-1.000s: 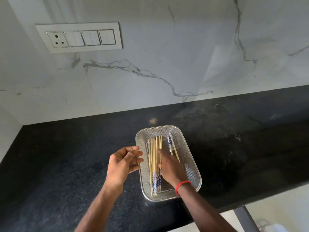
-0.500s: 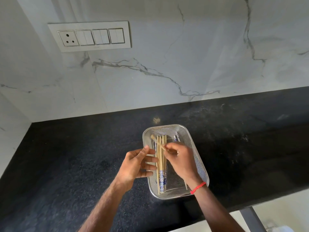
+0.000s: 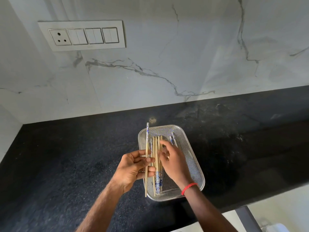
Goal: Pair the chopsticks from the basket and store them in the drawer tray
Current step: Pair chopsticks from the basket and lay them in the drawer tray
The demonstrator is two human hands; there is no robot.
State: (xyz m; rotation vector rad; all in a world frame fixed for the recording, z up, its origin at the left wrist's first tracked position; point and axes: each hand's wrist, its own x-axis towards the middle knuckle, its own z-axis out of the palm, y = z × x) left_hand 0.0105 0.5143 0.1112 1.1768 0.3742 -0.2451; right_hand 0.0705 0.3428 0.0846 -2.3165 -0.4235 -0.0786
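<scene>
The left hand (image 3: 133, 166) has its grip closed, thumb against fingers, on one chopstick (image 3: 147, 141), patterned end pointing away, just above the basket's left rim. The right hand (image 3: 173, 162) hovers, fingers loosely curled, over the remaining chopsticks (image 3: 156, 144) lying in the mesh basket (image 3: 190, 148) on the black tabletop (image 3: 66, 156). Whether its grip has hold of any cannot be told.

White switch panel (image 3: 81, 36) on marble wall (image 3: 184, 47) above black countertop (image 3: 66, 156)

Marble-walled kitchen corner
A switch panel (image 3: 82, 36) sits on the veined white wall (image 3: 167, 47); below it runs a black speckled countertop (image 3: 66, 156).
</scene>
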